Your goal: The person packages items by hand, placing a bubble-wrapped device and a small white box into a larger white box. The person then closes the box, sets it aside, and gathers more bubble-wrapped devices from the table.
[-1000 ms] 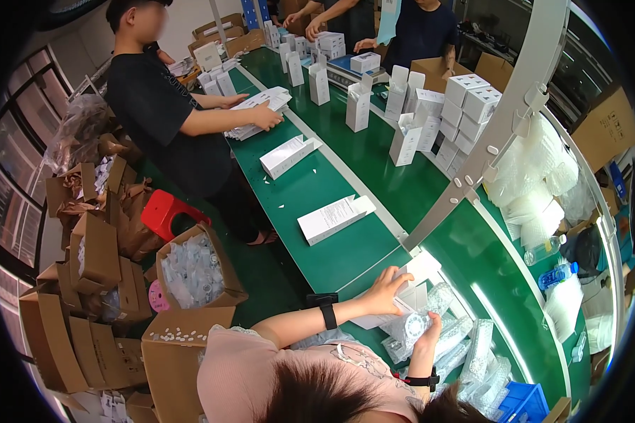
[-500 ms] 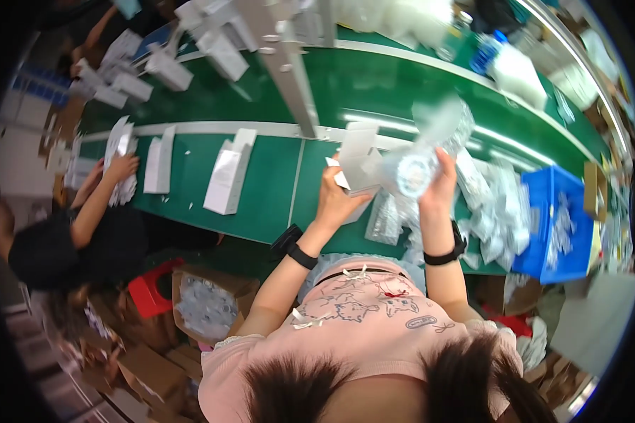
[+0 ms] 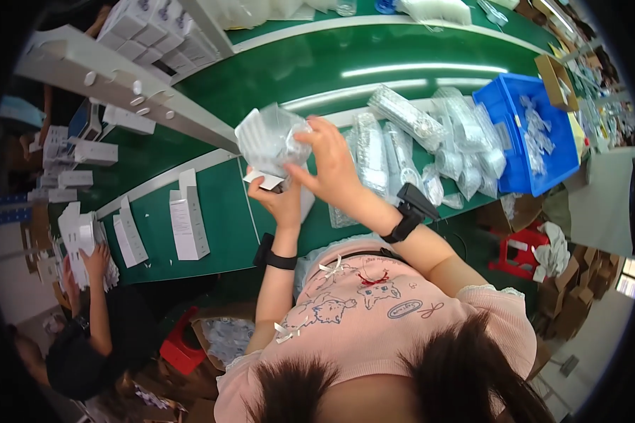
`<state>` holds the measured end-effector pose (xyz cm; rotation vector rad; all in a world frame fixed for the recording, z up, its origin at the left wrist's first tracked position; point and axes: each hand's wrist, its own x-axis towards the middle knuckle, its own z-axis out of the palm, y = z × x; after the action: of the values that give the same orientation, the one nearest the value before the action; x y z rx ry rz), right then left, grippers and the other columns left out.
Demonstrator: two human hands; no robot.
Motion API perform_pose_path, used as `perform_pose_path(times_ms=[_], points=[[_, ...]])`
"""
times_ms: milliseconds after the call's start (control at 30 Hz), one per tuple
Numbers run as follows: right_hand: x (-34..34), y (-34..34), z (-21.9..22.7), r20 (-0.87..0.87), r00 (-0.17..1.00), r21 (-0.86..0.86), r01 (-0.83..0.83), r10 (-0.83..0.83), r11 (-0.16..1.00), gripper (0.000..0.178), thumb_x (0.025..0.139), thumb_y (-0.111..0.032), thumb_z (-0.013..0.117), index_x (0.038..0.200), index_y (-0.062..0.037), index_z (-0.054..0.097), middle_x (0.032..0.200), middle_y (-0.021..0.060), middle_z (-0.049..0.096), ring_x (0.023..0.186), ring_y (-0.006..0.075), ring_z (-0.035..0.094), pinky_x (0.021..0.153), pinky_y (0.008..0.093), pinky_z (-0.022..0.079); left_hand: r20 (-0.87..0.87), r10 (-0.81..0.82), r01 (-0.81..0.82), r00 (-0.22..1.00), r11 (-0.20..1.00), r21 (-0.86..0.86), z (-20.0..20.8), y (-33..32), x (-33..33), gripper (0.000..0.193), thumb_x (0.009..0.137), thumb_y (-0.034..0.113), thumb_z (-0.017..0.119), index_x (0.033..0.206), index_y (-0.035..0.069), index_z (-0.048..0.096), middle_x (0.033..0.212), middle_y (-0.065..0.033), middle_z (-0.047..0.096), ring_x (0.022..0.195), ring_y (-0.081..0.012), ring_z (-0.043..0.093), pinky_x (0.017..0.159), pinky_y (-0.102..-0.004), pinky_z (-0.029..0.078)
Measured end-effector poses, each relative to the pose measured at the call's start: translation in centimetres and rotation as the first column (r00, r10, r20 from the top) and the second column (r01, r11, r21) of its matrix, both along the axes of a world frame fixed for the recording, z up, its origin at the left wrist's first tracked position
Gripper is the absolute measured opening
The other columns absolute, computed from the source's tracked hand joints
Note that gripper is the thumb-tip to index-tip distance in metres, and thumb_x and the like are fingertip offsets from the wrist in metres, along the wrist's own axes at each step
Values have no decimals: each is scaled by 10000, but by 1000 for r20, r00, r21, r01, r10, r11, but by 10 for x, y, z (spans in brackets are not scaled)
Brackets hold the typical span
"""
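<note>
My left hand point(image 3: 281, 200) is closed around a small white carton point(image 3: 307, 203) with its flaps up, held over the bench's front edge. A clear bubble-wrapped item point(image 3: 271, 130) is at the carton's mouth, its loose wrap sticking up above the flaps. Fingers of my right hand point(image 3: 331, 162) press on the side of that wrap, thumb below. How far the item sits inside the carton is hidden by my hands and the wrap. Just right of my right hand lie several more bubble-wrapped items point(image 3: 372, 151).
Two white cartons point(image 3: 188, 220) with raised flaps stand left on the green bench point(image 3: 226, 180). A slanted metal post point(image 3: 141, 95) rises beyond them. A blue bin point(image 3: 533, 144) holds small plastic bags at right. At far left, a co-worker's hand point(image 3: 94, 262) handles white cartons.
My right hand has brought the bubble-wrapped item leftward to the carton's open top. My left hand still holds the carton. The whole view has swung, shifting the bench leftward in the picture.
</note>
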<state>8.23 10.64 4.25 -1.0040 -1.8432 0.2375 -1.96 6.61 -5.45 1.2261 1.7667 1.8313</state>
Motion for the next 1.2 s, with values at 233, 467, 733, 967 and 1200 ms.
perform_pose_path(times_ms=[233, 467, 733, 967, 1200], points=[[30, 12, 47, -99, 994, -267, -69, 44, 961, 413, 603, -176, 704, 908, -59, 451, 837, 96, 514, 685, 264, 540, 606, 367, 437, -325, -276, 343, 905, 924, 172, 0, 9, -6, 735, 553, 53, 793, 1002, 102, 213, 1177, -241, 324, 1049, -339, 444, 813, -422, 427], [35, 3, 23, 211, 967, -311, -69, 140, 948, 408, 600, -179, 707, 934, -61, 504, 854, 92, 527, 684, 256, 540, 602, 363, 436, -226, -388, 425, 893, 893, 147, 20, 13, -3, 756, 546, 65, 800, 1002, 118, 200, 1175, -231, 321, 1045, -329, 444, 844, -420, 409], [127, -3, -27, 19, 985, -240, 170, -171, 956, 259, 705, -58, 587, 963, -46, 566, 878, 127, 572, 775, 280, 566, 682, 345, 448, -173, -227, 248, 958, 962, 115, 0, 12, -42, 748, 565, 45, 782, 1022, 103, 193, 1186, -197, 284, 1070, -285, 401, 888, -402, 375], [241, -62, -125, 783, 614, -572, 775, -100, 269, 346, 664, -210, 653, 921, -30, 507, 815, 193, 574, 757, 377, 554, 665, 421, 453, 60, -274, 278, 960, 958, -71, -9, -22, -59, 745, 597, 29, 751, 1081, 97, 189, 1236, -195, 252, 1114, -291, 357, 934, -400, 325], [246, -66, -147, 678, 691, -540, 700, -251, 468, 223, 639, -129, 636, 817, -27, 546, 753, 174, 583, 751, 365, 559, 664, 424, 445, -206, -235, 214, 950, 969, -120, 29, -18, -61, 639, 627, 45, 722, 1154, 53, 360, 1286, -144, 281, 1160, -249, 341, 960, -347, 291]])
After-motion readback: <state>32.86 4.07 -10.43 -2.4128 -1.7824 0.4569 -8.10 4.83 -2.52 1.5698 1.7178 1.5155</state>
